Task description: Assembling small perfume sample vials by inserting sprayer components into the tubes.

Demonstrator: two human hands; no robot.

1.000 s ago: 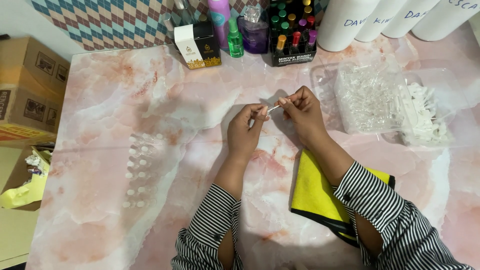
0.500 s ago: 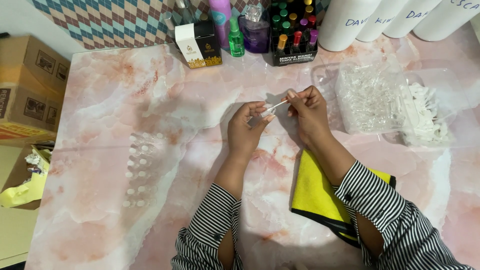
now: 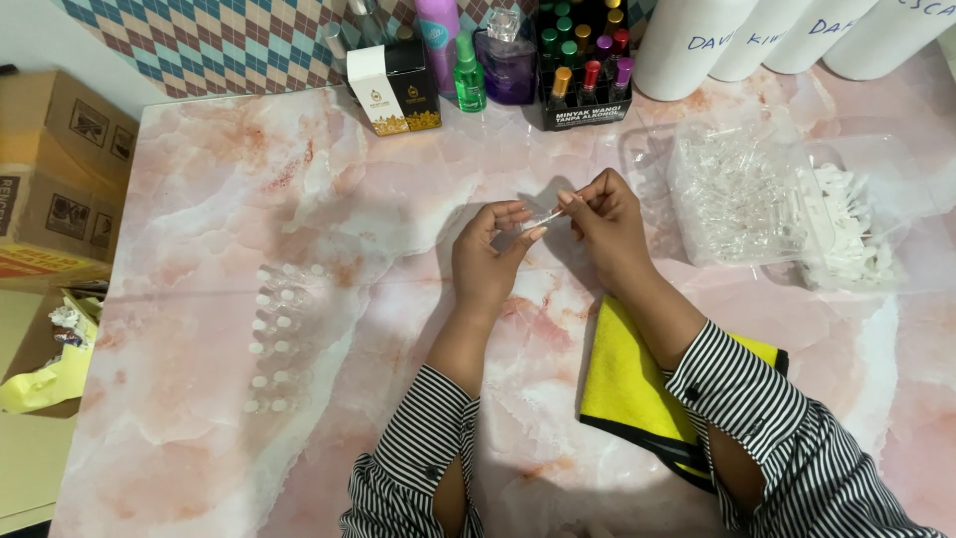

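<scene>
My left hand (image 3: 488, 261) and right hand (image 3: 605, 221) pinch together one small clear vial (image 3: 546, 217) above the marble table (image 3: 199, 249).

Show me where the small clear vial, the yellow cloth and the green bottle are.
small clear vial (image 3: 546, 216), head view, middle of its body between both hands.
yellow cloth (image 3: 629, 384), head view, bare yellow part.
green bottle (image 3: 469, 84), head view, its body.
</scene>
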